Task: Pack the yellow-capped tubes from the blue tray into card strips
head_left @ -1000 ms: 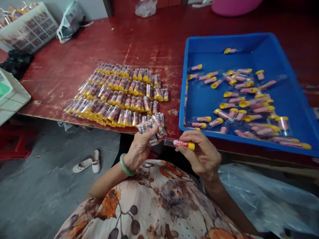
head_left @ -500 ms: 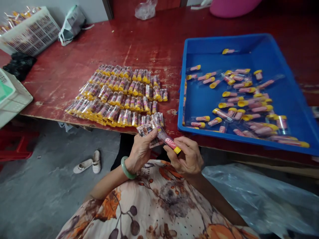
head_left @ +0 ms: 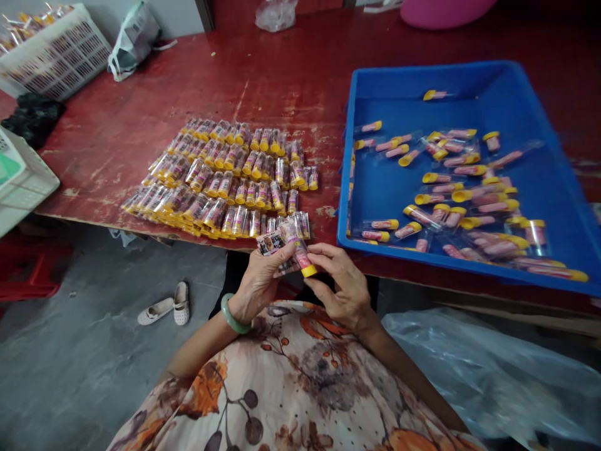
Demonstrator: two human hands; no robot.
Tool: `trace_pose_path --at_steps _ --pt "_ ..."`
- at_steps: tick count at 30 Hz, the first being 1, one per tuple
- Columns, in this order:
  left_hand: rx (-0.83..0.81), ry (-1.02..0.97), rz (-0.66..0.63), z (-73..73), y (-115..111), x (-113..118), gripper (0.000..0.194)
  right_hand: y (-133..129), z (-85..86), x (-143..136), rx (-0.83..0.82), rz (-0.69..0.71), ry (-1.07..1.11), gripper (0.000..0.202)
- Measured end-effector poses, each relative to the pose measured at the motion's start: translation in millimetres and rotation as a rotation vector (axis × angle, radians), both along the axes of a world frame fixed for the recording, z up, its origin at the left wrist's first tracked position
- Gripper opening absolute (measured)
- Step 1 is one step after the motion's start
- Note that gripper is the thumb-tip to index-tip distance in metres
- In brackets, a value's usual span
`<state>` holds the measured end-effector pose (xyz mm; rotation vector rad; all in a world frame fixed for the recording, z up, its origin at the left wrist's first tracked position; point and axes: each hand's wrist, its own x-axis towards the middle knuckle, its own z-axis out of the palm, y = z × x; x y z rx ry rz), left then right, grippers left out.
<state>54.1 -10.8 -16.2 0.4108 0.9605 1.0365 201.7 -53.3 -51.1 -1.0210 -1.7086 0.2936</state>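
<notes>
My left hand (head_left: pixel 263 275), with a green bangle at the wrist, pinches a clear tube (head_left: pixel 300 250) with a yellow cap and pink contents, along with printed cards (head_left: pixel 271 243). The tube's capped end points down toward me. My right hand (head_left: pixel 340 285) has its thumb and fingertips at the capped end, on the tube's right side. Just beyond my hands, rows of similar capped tubes (head_left: pixel 225 181) lie on the red table (head_left: pixel 188 75). To the right, a blue tray (head_left: pixel 389 169) holds many loose tubes with yellow caps.
A white basket (head_left: pixel 61 56) of tubes, a plastic bag (head_left: pixel 134 41) and a black bag (head_left: pixel 35 119) are at the left. Another white crate (head_left: pixel 32 181) sits by the near-left edge. Clear plastic sheeting (head_left: pixel 479 369) lies low on the right.
The tube has moved left and turned more upright, its yellow cap now nearer my left hand. My right hand has shifted left with it.
</notes>
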Motion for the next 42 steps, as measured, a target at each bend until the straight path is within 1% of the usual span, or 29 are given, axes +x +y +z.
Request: trace_pose_path --at_steps 2,4,7,13,16,20,27,31,38,42 --pt "-0.010 -0.001 -0.038 1.2 -1 0 0.039 -5 1.9 2 -0.030 -0.061 0.054 0.037" --pt "-0.018 -0.012 -0.066 4.0 -3 1 0.042 -9 1.9 0 0.001 -0.118 0.080 0.037" --pt "-0.002 -0.031 -0.075 8.8 -7 5 0.047 -11 3.0 -6 0.074 -0.174 0.121 0.034" --pt "0.024 -0.018 -0.152 11.2 -13 6 0.050 -13 17.3 -13 0.140 -0.289 0.159 0.029" --pt "0.048 0.003 -0.162 9.5 -16 5 0.048 -15 20.7 -14 0.148 -0.308 0.149 0.026" --pt "0.063 0.010 -0.173 8.8 -18 6 0.044 -17 18.9 -15 0.157 -0.311 0.157 0.025" --pt "0.028 0.042 -0.212 16.9 -21 7 0.044 -20 17.1 -15 0.174 -0.331 0.142 0.026" --pt "0.016 0.034 -0.230 19.0 -22 7 0.043 -21 14.5 -15 0.173 -0.347 0.126 0.027" --pt "0.021 0.014 -0.231 17.6 -22 8 0.042 -24 11.4 -16 0.166 -0.399 0.040 0.026" --pt "0.011 0.014 -0.230 17.3 -23 8 0.043 -25 9.9 -16 0.193 -0.425 -0.003 0.026"
